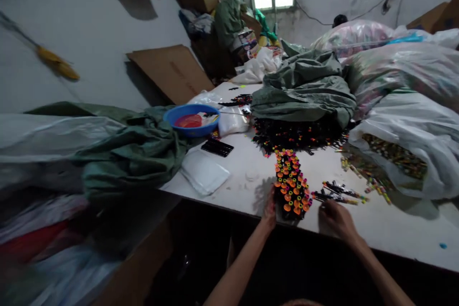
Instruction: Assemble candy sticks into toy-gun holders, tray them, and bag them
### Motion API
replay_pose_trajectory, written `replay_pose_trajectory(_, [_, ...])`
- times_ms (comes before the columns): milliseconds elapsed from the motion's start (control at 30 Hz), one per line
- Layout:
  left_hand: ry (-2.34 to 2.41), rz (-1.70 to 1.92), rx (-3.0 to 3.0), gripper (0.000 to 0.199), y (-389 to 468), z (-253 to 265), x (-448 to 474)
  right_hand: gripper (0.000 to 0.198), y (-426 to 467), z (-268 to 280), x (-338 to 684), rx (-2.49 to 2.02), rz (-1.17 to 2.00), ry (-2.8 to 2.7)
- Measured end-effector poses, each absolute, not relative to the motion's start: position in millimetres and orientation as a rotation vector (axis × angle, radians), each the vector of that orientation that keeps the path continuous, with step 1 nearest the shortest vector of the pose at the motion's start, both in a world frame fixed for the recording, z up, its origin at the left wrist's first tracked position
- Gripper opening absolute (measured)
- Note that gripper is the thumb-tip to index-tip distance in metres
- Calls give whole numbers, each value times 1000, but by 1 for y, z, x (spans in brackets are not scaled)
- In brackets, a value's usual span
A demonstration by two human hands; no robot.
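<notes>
Left hand [269,210] at lower centre, upright against orange-and-yellow-tipped black bundle [292,186], finger closure unclear, right hand [336,219] lower right, fingers curled beside slim black sticks [342,191], pinch indeterminable.

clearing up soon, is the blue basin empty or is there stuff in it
Not empty: the blue basin holds a red item and some pale and dark pieces, visible inside its rim.
</notes>
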State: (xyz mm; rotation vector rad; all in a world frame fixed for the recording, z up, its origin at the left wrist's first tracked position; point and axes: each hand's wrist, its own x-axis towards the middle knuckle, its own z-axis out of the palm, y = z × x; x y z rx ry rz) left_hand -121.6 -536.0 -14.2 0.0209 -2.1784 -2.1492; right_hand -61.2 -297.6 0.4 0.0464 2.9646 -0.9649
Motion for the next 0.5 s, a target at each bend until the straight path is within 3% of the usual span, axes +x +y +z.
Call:
replay_pose_trajectory(100, [-2397,-1839,11,49,-561,-4,-135,34,-258,-2,-91,22,-830,3044])
replay_pose_trajectory(233, [-2633,-1258,164,45,-636,28,-177,45,-244,-3,-119,-94,-939,3044])
replay_pose_trajectory(300, [-2818,-819,312,47,-683,39,-192,45,-247,-4,-118,-121,-1011,3025])
replay_pose_trajectory(500, [-3199,-277,165,29,-766,34,-199,41,-246,-16,-99,-43,-1127,2950])
